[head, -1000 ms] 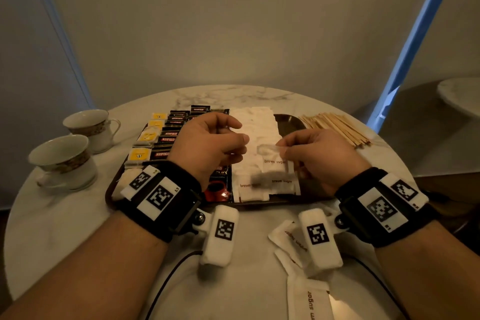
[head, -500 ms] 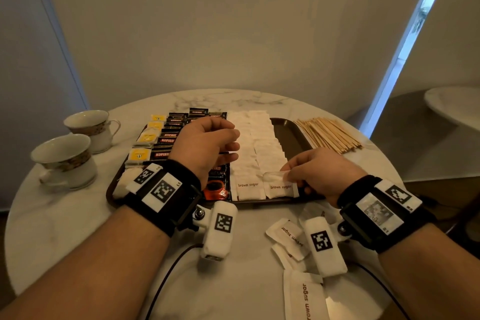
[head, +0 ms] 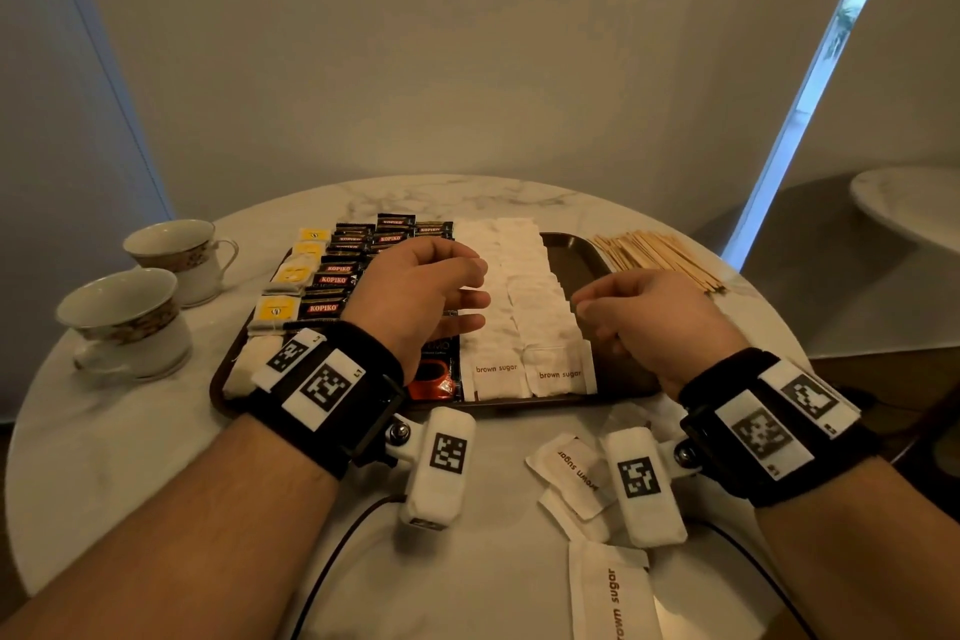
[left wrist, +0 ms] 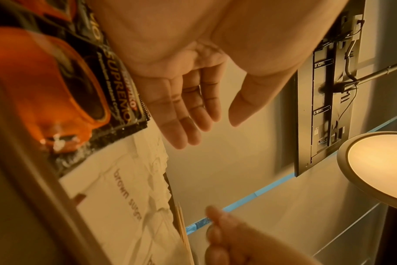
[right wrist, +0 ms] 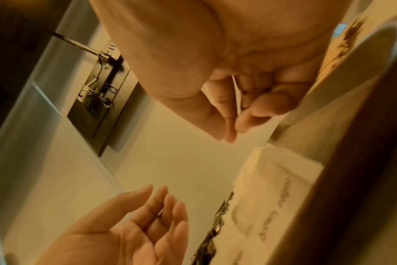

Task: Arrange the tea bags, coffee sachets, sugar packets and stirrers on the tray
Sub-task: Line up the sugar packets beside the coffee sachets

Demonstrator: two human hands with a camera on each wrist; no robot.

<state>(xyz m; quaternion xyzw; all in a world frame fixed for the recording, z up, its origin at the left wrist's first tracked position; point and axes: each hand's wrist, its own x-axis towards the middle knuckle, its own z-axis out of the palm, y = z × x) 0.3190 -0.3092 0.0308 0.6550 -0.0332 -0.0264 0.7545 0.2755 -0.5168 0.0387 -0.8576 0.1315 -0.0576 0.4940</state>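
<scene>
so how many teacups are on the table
2. Both stand on the table left of the tray: the near teacup by the left edge, the far teacup just behind it. None seems hidden.

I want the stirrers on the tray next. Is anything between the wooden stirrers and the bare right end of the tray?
Nothing visible. The stirrers lie on the table just past the tray's far right corner, and the bare strip beside the sugar packets is free. The right hand hovers over its near part only.
</scene>
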